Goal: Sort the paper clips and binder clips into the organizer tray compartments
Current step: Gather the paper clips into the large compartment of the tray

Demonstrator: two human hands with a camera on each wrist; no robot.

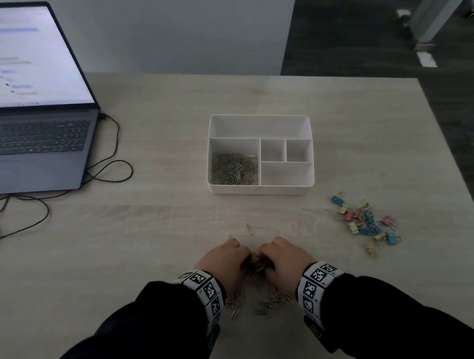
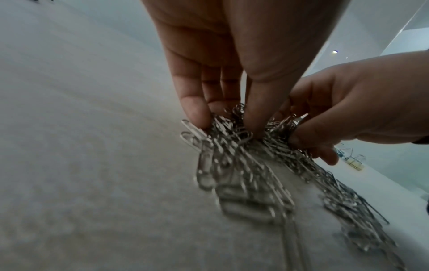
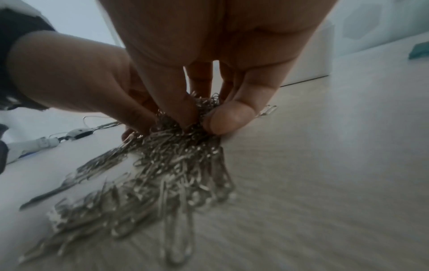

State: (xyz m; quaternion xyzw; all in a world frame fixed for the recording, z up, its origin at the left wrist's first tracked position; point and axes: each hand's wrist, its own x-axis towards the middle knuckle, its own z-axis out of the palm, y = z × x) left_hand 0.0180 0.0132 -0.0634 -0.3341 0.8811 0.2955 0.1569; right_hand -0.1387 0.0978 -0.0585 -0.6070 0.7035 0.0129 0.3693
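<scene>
A heap of silver paper clips lies on the table near me, and both hands dig into it from either side. My left hand pinches a bunch of clips between fingertips and thumb. My right hand grips the same clump with curled fingers and thumb. More clips trail toward my wrists. The white organizer tray stands farther back, its large left compartment holding paper clips. Coloured binder clips lie scattered at the right.
An open laptop with black cables sits at the far left. Two stray paper clips lie just beyond my hands. The table's right edge drops to a dark floor.
</scene>
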